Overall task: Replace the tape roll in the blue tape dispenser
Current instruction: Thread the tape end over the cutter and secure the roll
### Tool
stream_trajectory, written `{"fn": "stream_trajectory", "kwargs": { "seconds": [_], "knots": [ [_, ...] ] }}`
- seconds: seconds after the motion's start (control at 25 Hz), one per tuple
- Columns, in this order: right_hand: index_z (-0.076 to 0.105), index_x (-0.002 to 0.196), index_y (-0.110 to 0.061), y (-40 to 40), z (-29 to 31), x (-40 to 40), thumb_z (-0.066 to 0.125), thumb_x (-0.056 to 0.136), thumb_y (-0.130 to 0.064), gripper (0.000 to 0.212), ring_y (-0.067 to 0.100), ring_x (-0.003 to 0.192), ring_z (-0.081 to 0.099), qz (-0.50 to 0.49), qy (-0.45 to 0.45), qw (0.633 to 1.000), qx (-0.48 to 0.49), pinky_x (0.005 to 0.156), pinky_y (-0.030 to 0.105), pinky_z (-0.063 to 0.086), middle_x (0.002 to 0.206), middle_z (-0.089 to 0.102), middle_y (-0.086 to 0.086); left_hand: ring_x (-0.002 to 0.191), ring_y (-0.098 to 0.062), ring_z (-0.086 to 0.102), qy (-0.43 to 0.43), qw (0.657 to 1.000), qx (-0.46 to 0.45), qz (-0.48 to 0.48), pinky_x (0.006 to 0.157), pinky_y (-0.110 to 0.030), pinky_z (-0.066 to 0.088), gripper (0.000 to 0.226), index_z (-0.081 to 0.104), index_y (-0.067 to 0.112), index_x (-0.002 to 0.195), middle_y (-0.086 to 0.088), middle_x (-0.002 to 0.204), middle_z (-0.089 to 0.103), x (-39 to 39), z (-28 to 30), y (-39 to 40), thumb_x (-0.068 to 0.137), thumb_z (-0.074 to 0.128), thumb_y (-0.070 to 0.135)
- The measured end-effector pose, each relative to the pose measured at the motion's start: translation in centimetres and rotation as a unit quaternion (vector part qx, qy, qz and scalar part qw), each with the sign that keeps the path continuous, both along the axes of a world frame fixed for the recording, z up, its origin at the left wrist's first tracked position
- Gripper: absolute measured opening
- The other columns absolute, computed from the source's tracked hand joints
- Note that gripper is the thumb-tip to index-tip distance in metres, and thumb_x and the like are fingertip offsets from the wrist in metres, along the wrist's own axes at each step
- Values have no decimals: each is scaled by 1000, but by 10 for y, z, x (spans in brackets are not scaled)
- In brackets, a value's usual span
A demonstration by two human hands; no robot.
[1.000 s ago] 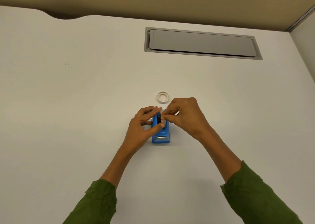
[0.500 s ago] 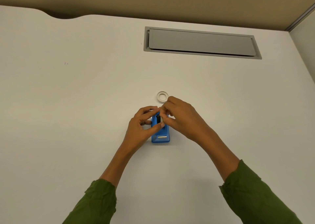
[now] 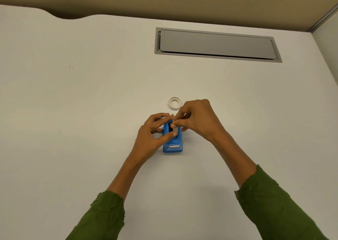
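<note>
1. The dispenser [image 3: 172,139] stands on the white desk [image 3: 73,130] right in front of me, cutter end toward me, so I look straight down into its slot.
2. My left hand [image 3: 151,135] grips the dispenser's left side, with the thumb laid across its top. I judge this is to keep the light body from sliding or tipping while the other hand works.
3. My right hand [image 3: 195,120] comes in from the far right, its fingers [image 3: 174,125] bunched at the dark slot. They seem to pinch something small there, the core or a tape end; it is too hidden to say which.
4. A roll [image 3: 175,103] lies flat on the desk just beyond my right hand, apart from the dispenser. It is close enough to reach without letting go on the left. Whether it is the new roll or the spent one I cannot tell.
5. My guess is I am mid-job, working at the slot, and nothing shows whether a roll is seated yet.
6. A grey hatch [image 3: 217,45] sits well behind, out of the way.
</note>
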State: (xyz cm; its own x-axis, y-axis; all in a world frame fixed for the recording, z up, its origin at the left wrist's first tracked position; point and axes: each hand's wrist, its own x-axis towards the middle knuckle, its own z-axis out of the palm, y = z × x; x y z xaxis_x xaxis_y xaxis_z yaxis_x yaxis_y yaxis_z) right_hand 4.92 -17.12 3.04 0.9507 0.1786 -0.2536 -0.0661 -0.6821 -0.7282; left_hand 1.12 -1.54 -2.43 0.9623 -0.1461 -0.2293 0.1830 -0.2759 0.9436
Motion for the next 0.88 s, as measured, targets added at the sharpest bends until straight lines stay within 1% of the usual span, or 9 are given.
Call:
{"fn": "stream_trajectory", "kwargs": {
  "seconds": [0.08,0.16,0.28,0.36,0.48,0.64,0.8,0.88],
  "knots": [
    [74,74,-13,-1,3,2,81,69,-19,10,15,57,70,-1,11,1000,-5,63,25,58,71,70,0,108,-24,58,1,1000,-2,-1,88,-28,50,49,57,17,123,-3,132,51,0,-1,0,77,72,17],
    [75,79,-13,-1,5,3,79,73,-20,10,17,63,70,7,6,1000,-15,68,29,58,78,71,6,107,-24,58,1,1000,0,-1,86,-23,50,49,57,17,123,-2,132,51,1,-2,0,77,72,17],
    [75,90,-13,2,7,-2,71,80,-19,13,19,76,66,75,-41,992,-92,74,32,55,87,71,8,106,-23,59,-3,1000,-2,3,78,-11,50,48,58,18,122,2,129,51,1,-3,0,77,72,17],
    [74,92,-11,5,9,-5,68,82,-17,14,22,80,65,110,-65,985,-119,77,36,54,89,70,10,105,-22,59,-9,1000,-4,4,76,-8,49,47,58,19,121,5,126,51,1,-4,0,77,72,17],
    [74,93,-10,5,10,-5,67,83,-16,14,23,81,64,105,-63,986,-114,79,38,54,90,70,11,105,-23,60,-10,1000,4,5,75,-10,50,47,59,18,122,1,129,52,1,-6,0,77,72,18],
    [74,94,-10,4,9,-3,67,83,-17,14,23,80,65,94,-55,990,-95,78,37,55,89,71,11,104,-21,59,-12,1000,7,-3,74,-7,50,47,59,18,121,1,129,52,2,-7,1,76,72,20],
    [75,89,-9,4,6,-3,68,82,-14,11,20,76,66,66,-64,993,-70,74,29,54,86,72,10,106,-21,58,-12,1000,14,-10,79,-14,49,46,60,17,121,-2,130,51,4,-8,1,76,72,21],
    [75,89,-10,2,6,-2,68,82,-15,11,18,75,66,58,-59,995,-59,74,28,54,85,73,10,106,-21,58,-10,1000,15,-11,80,-15,48,46,60,17,121,-1,130,51,4,-8,1,77,71,22]
  ]
}}
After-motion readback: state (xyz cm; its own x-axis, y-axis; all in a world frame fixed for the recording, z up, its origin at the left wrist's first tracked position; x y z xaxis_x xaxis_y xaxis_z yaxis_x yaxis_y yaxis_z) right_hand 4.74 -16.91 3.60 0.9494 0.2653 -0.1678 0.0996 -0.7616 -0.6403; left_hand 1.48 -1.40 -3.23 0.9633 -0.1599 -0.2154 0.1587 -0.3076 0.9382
